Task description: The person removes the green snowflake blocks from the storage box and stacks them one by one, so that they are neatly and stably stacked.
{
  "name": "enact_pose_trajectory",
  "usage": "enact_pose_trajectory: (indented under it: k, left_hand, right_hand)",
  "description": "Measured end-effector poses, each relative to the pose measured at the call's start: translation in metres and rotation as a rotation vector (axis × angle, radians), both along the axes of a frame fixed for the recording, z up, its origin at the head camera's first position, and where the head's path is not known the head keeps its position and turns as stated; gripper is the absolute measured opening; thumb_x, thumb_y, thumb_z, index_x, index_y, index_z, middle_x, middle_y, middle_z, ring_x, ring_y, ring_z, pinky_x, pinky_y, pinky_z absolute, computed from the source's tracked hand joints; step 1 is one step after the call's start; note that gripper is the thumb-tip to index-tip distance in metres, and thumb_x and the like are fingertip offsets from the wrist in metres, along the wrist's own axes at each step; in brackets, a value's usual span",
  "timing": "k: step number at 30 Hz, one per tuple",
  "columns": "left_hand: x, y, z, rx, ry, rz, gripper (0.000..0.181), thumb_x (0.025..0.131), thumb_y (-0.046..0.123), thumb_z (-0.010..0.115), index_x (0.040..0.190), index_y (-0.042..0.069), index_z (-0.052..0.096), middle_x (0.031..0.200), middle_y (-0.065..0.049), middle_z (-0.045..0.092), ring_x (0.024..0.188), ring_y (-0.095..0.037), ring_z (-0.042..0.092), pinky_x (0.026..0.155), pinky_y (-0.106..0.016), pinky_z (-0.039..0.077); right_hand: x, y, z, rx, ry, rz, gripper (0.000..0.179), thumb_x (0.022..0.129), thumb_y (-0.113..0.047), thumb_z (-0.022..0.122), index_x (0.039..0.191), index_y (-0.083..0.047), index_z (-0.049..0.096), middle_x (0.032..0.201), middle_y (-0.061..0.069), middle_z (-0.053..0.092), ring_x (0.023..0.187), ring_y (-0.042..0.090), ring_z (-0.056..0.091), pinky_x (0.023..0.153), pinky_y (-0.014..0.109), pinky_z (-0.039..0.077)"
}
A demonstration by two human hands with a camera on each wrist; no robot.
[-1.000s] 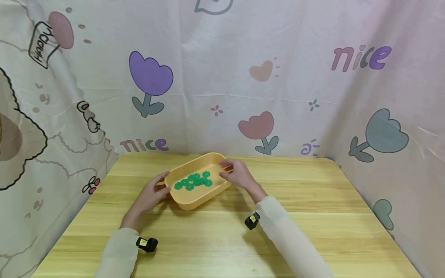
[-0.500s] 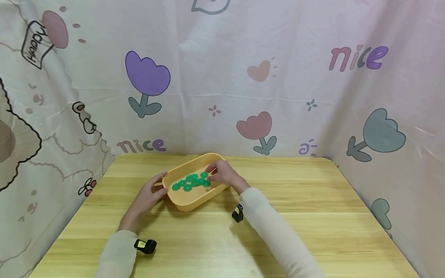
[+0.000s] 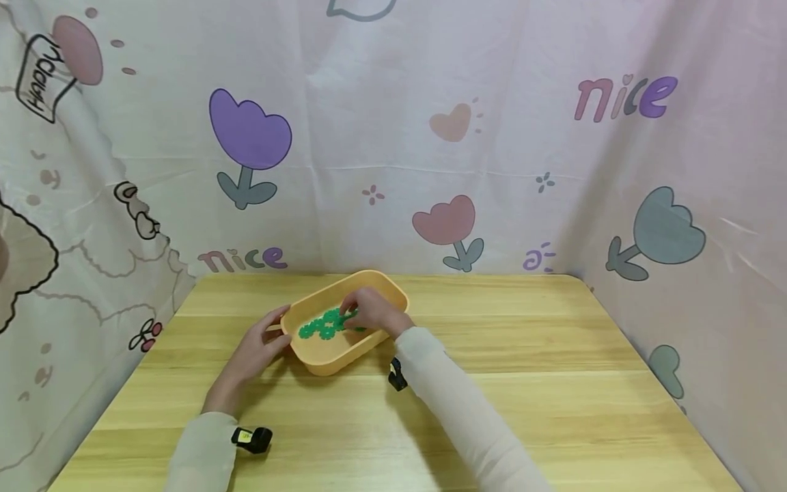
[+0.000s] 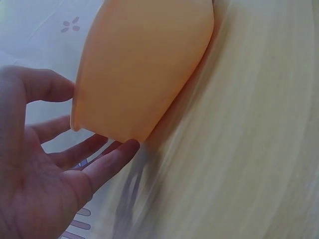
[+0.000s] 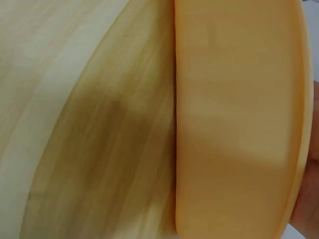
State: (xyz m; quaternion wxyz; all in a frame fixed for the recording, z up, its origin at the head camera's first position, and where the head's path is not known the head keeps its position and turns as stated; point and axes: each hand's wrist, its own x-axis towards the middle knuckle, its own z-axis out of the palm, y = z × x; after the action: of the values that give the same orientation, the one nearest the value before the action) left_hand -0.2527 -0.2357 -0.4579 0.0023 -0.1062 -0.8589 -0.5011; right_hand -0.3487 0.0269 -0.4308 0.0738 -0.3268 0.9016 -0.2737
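Observation:
A shallow yellow-orange plastic tray with rounded corners lies slanted on the table. Inside it is a group of small green, scallop-edged discs. My left hand rests against the tray's left end. In the left wrist view, fingertips touch the tray's outer wall and rim, with the fingers spread and relaxed. My right hand reaches down into the tray over the right part of the discs, fingertips among them. Whether it pinches one is hidden; in the right wrist view the tray wall covers most of that hand.
The wooden table extends around the tray. Behind it hangs a pale printed cloth, which also covers the left and right sides. A small black camera sits on the left wrist and another black camera on the right.
My right hand has moved left from the tray's right end, over the rim and onto the green discs. My left hand stays at the left end. The head view has shifted slightly.

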Motion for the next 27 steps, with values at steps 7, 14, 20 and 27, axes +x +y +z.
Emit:
enact_pose_trajectory:
  k: [7,14,20,27]
  left_hand:
    - [0.000,-0.001,0.000,0.018,0.009,-0.015,0.063,0.102,0.006,0.058,0.159,0.000,0.032,0.147,-0.033,0.045,0.126,-0.051,0.058,0.085,-0.010,0.049]
    - [-0.001,-0.001,-0.003,-0.004,0.037,-0.020,0.063,0.102,0.005,0.059,0.159,-0.001,0.033,0.147,-0.033,0.046,0.126,-0.053,0.058,0.086,-0.008,0.046]
    - [0.000,-0.001,-0.003,-0.043,0.038,-0.011,0.062,0.103,0.008,0.056,0.160,0.000,0.031,0.150,-0.033,0.043,0.129,-0.055,0.056,0.092,-0.016,0.049]
    - [0.003,0.001,-0.003,-0.018,0.043,-0.029,0.065,0.104,0.007,0.055,0.161,-0.002,0.026,0.153,-0.034,0.040,0.131,-0.056,0.053,0.097,-0.026,0.052]
  right_hand:
    - [-0.004,-0.012,-0.006,0.040,0.033,0.047,0.023,0.084,-0.005,0.084,0.107,-0.005,0.080,0.108,0.006,0.079,0.105,0.024,0.071,0.091,0.023,0.054]
    - [-0.003,-0.018,-0.009,0.116,0.057,0.073,0.023,0.085,0.000,0.081,0.107,-0.006,0.081,0.110,0.004,0.078,0.103,0.015,0.069,0.093,0.020,0.054]
    - [-0.001,-0.018,-0.007,0.130,0.079,0.079,0.025,0.085,0.001,0.080,0.109,-0.006,0.080,0.111,0.005,0.079,0.104,0.015,0.071,0.092,0.020,0.055]
    - [-0.001,-0.018,-0.006,0.159,0.084,0.066,0.028,0.084,0.000,0.081,0.111,-0.007,0.080,0.114,0.004,0.079,0.105,0.014,0.071,0.091,0.020,0.055]
